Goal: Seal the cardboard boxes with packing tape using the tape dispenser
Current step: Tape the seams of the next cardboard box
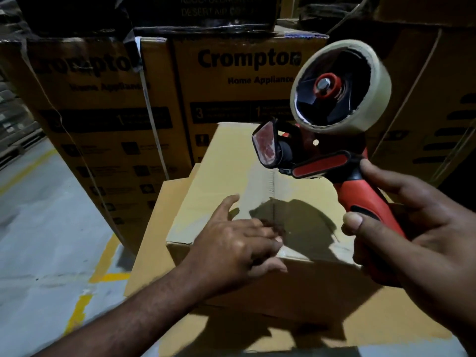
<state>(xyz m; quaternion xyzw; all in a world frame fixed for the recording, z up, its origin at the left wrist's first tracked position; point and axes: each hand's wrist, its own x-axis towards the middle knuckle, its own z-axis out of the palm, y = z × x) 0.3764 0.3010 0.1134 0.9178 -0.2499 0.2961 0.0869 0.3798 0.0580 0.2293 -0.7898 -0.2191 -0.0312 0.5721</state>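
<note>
Matt cardboard box (226,181), glossy tape roll (371,81), seemingly plastic dispenser (355,186)

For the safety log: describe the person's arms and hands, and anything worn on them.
No gloves on the left hand or the right hand; both are bare. No ring, watch or band shows, though the left fingers are blurred. The left forearm is bare to the frame edge, with no sleeve in view. Of the right arm only the wrist shows, also uncovered.
</note>
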